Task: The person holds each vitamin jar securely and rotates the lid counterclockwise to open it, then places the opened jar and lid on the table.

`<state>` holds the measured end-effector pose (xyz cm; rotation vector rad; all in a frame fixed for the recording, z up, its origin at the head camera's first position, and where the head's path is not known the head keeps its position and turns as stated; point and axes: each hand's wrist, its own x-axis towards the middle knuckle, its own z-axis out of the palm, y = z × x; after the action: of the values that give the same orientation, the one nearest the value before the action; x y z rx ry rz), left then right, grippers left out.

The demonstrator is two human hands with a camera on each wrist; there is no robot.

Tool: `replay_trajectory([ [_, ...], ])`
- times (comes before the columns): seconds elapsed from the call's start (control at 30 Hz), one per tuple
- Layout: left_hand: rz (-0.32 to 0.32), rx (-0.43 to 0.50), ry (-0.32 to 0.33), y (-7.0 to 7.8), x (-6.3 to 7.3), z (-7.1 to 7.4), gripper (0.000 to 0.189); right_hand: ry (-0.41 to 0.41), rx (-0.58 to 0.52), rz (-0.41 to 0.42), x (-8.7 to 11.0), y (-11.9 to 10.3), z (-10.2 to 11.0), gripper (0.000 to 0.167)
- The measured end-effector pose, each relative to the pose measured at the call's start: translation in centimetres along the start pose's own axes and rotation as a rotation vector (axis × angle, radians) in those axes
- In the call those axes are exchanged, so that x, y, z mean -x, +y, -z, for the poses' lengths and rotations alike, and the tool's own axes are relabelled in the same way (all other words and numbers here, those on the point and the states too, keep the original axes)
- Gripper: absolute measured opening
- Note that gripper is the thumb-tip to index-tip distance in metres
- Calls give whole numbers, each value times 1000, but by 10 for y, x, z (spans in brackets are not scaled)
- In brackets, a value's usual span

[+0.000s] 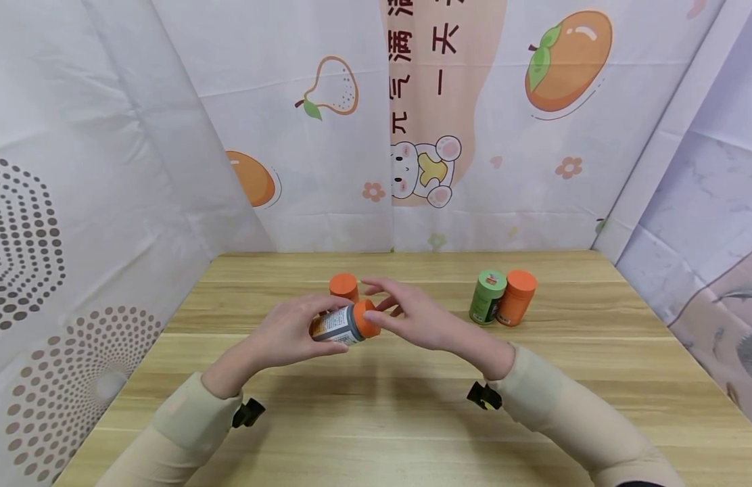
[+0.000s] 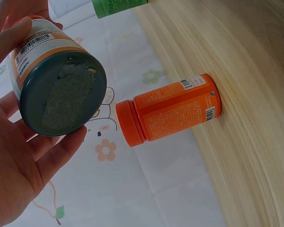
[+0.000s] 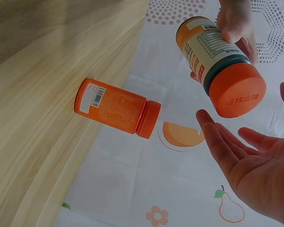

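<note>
In the head view my left hand (image 1: 281,335) grips a supplement bottle (image 1: 338,327) with a dark body, a pale printed label and an orange lid (image 1: 367,319). The bottle is tilted above the table, its lid toward the right hand; its dark base (image 2: 61,94) faces the left wrist camera. My right hand (image 1: 415,314) is beside the lid, fingers spread and loosely bent; the right wrist view shows a gap between fingers and lid (image 3: 237,90). Just behind the held bottle an orange bottle (image 1: 343,286) stands upright, partly hidden in the head view.
On the wooden table (image 1: 376,433), a green bottle (image 1: 487,299) and another orange bottle (image 1: 517,297) stand side by side at the back right. A white printed curtain (image 1: 351,155) hangs along the back edge, with further cloth at both sides.
</note>
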<state>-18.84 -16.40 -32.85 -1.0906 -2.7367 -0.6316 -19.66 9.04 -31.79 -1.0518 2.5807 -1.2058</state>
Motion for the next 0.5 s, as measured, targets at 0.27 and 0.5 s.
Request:
replay_trajectory([
  [0.27, 1, 1, -5, 1, 1, 0, 59, -25, 44, -26, -2, 0, -4, 52],
  [0.5, 7, 6, -7, 0, 2, 0, 59, -30, 27, 15, -2, 1, -5, 40],
])
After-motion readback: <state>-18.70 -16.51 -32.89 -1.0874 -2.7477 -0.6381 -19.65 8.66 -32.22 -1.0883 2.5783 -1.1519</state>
